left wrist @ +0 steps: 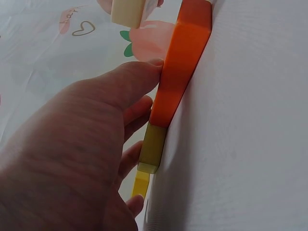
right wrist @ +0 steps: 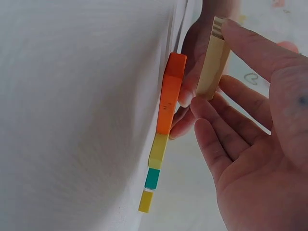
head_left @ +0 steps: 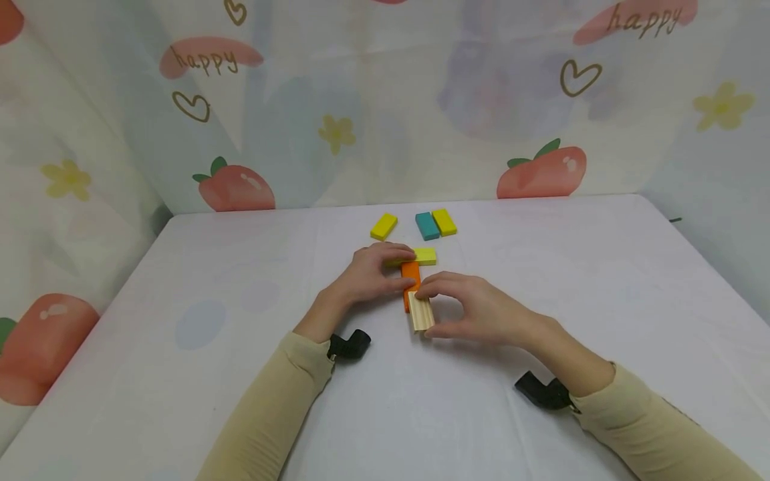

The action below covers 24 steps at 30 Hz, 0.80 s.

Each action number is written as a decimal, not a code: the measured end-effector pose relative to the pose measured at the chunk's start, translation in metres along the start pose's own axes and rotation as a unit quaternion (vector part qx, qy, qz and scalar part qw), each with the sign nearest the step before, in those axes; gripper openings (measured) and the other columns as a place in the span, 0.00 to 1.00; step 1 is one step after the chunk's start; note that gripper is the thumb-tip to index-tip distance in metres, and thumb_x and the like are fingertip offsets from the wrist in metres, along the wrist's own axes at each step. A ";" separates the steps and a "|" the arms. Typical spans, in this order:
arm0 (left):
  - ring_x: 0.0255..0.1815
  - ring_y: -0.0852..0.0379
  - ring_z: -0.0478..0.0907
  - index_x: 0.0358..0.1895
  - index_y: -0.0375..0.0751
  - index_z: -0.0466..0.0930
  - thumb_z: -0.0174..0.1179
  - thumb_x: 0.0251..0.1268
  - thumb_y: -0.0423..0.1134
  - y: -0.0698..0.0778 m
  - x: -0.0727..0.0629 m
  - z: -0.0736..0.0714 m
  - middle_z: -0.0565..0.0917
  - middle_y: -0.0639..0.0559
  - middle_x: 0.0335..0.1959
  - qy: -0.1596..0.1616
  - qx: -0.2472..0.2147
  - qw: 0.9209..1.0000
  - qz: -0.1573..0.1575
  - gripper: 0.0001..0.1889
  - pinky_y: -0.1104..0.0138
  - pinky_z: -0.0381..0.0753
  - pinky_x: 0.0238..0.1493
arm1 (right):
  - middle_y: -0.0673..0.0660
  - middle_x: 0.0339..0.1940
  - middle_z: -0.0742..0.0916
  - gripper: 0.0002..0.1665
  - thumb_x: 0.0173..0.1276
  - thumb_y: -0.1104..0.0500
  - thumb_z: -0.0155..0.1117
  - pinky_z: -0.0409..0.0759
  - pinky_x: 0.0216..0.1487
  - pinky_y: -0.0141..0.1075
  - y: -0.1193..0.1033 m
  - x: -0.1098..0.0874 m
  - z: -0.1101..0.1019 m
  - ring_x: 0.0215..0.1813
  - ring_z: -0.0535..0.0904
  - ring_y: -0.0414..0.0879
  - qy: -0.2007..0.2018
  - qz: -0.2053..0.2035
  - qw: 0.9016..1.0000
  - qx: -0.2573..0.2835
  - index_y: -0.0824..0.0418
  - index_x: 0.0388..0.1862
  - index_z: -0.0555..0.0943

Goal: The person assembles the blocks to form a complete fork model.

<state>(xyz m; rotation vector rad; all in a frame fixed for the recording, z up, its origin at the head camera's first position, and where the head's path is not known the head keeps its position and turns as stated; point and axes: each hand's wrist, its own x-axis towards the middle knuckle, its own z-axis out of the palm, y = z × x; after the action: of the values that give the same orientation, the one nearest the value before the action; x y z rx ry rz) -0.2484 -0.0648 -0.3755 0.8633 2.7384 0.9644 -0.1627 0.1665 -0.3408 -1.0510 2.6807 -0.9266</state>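
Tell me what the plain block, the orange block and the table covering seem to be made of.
Plain block: most likely bare, unpainted wood, judging by its pale tan faces with darker streaks.
Orange block: possibly painted wood, though plastic can't be ruled out; its smooth, even colour shows no clear grain.
Table covering: probably cloth, matte white, with faint creases and a fine weave-like texture.

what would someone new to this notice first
Probably the orange block, vivid on the white table between the hands, with the right hand pinching a pale wooden block just above its near end. Next might come the teal block beside a yellow block near the table's far edge, then the red fruits printed on the backdrop behind.
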 end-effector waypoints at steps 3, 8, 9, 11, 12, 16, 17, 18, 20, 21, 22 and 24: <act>0.73 0.53 0.68 0.65 0.47 0.81 0.70 0.65 0.49 0.001 0.000 0.000 0.79 0.55 0.68 0.001 0.000 1.000 -0.003 0.26 0.50 0.59 0.77 | 0.48 0.62 0.83 0.27 0.62 0.52 0.79 0.76 0.67 0.51 -0.001 0.000 0.000 0.66 0.77 0.48 -0.005 0.004 1.000 0.000 0.53 0.59 0.82; 0.73 0.53 0.68 0.65 0.48 0.82 0.70 0.65 0.50 0.000 0.000 0.000 0.79 0.55 0.68 0.003 -0.001 1.000 -0.002 0.26 0.49 0.58 0.77 | 0.49 0.62 0.83 0.27 0.61 0.51 0.79 0.76 0.68 0.51 -0.003 -0.001 0.002 0.67 0.76 0.49 -0.009 0.012 1.000 0.001 0.52 0.59 0.82; 0.73 0.53 0.68 0.65 0.48 0.82 0.70 0.65 0.49 -0.001 0.000 0.001 0.79 0.55 0.68 0.002 0.000 1.000 -0.001 0.26 0.49 0.58 0.77 | 0.49 0.62 0.83 0.28 0.61 0.51 0.79 0.76 0.68 0.52 -0.003 -0.001 0.003 0.67 0.76 0.49 -0.009 0.013 1.000 0.001 0.52 0.59 0.82; 0.73 0.53 0.68 0.65 0.47 0.82 0.70 0.65 0.49 -0.001 0.000 0.001 0.79 0.55 0.68 0.002 -0.001 1.000 0.000 0.26 0.50 0.59 0.77 | 0.49 0.62 0.83 0.28 0.61 0.50 0.79 0.76 0.68 0.52 -0.004 -0.002 0.003 0.67 0.76 0.49 -0.011 0.013 1.000 0.001 0.53 0.59 0.82; 0.73 0.53 0.68 0.65 0.47 0.82 0.70 0.65 0.49 -0.002 0.000 0.001 0.79 0.55 0.68 0.002 -0.001 1.000 0.001 0.26 0.50 0.59 0.77 | 0.49 0.62 0.83 0.28 0.61 0.50 0.79 0.75 0.68 0.52 -0.004 -0.002 0.004 0.67 0.76 0.49 -0.011 0.013 1.000 0.001 0.53 0.59 0.83; 0.73 0.53 0.69 0.65 0.47 0.82 0.69 0.66 0.49 -0.002 0.000 0.000 0.79 0.55 0.68 0.002 0.003 1.000 0.004 0.25 0.51 0.59 0.77 | 0.48 0.61 0.83 0.28 0.60 0.50 0.80 0.76 0.68 0.52 -0.005 -0.003 0.005 0.67 0.76 0.48 -0.014 0.011 1.000 0.002 0.53 0.58 0.83; 0.73 0.53 0.69 0.65 0.47 0.82 0.69 0.66 0.49 -0.002 0.000 0.000 0.79 0.55 0.68 0.002 0.003 1.000 0.005 0.25 0.51 0.58 0.78 | 0.48 0.61 0.83 0.28 0.60 0.50 0.80 0.76 0.68 0.51 -0.006 -0.003 0.005 0.66 0.77 0.48 -0.014 0.011 1.000 0.001 0.53 0.58 0.83; 0.73 0.53 0.69 0.65 0.47 0.82 0.69 0.66 0.48 -0.002 0.000 0.000 0.79 0.55 0.68 0.003 0.002 1.000 0.005 0.25 0.51 0.58 0.78 | 0.47 0.61 0.83 0.28 0.60 0.49 0.80 0.76 0.68 0.51 -0.006 -0.002 0.005 0.66 0.77 0.48 -0.015 0.011 1.000 0.002 0.53 0.58 0.83; 0.73 0.53 0.69 0.65 0.47 0.82 0.69 0.67 0.48 -0.001 0.000 0.000 0.80 0.55 0.67 0.005 0.001 1.000 0.004 0.25 0.50 0.57 0.78 | 0.47 0.60 0.84 0.28 0.59 0.49 0.81 0.76 0.68 0.51 -0.006 -0.002 0.005 0.65 0.77 0.47 -0.016 0.011 1.000 0.000 0.53 0.57 0.83; 0.73 0.53 0.69 0.65 0.47 0.82 0.69 0.67 0.48 -0.001 0.000 -0.001 0.80 0.55 0.67 0.006 0.001 1.000 0.005 0.25 0.50 0.56 0.78 | 0.47 0.59 0.84 0.28 0.59 0.49 0.81 0.76 0.67 0.50 -0.006 -0.002 0.005 0.65 0.77 0.47 -0.017 0.010 1.000 -0.001 0.53 0.57 0.83; 0.73 0.53 0.69 0.65 0.47 0.82 0.69 0.67 0.48 -0.001 0.000 -0.001 0.80 0.55 0.67 0.006 0.001 1.000 0.004 0.24 0.49 0.56 0.78 | 0.46 0.58 0.84 0.28 0.59 0.49 0.81 0.76 0.67 0.50 -0.006 -0.002 0.005 0.64 0.78 0.46 -0.018 0.010 1.000 -0.001 0.53 0.57 0.83; 0.73 0.53 0.68 0.65 0.47 0.82 0.69 0.67 0.48 0.000 0.000 -0.001 0.80 0.54 0.67 0.006 -0.001 1.000 0.004 0.25 0.49 0.56 0.78 | 0.45 0.57 0.84 0.28 0.59 0.49 0.81 0.77 0.67 0.49 -0.007 -0.002 0.005 0.62 0.78 0.45 -0.021 0.008 1.000 -0.002 0.53 0.56 0.82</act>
<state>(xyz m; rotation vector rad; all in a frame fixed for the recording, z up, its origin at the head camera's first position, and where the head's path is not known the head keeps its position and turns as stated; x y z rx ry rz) -0.2489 -0.0655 -0.3748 0.8703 2.7472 0.9763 -0.1555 0.1619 -0.3410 -1.0352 2.6543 -0.8882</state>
